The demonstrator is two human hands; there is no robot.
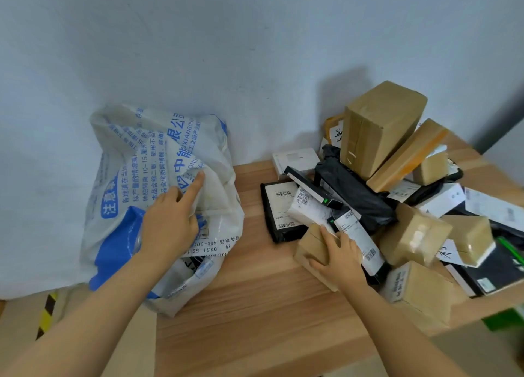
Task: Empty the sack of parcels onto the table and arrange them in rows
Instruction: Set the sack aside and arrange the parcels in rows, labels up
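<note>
Both forearms reach out over the wooden counter (255, 305). My left hand (170, 223) lies on the sack (119, 178), forefinger straight, the other fingers curled into a fold of its fabric. My right hand (340, 254) grips a small brown box (312, 246) at the near edge of the parcels (382, 178), thumb on its side and fingers over the top. The sack is white woven plastic with blue print, crumpled and slumped. It sits at the counter's left end against the wall (255, 50) and hangs over the edge. The parcels lie heaped on the right: brown cartons, black bags and white labelled boxes, tilted across one another.
</note>
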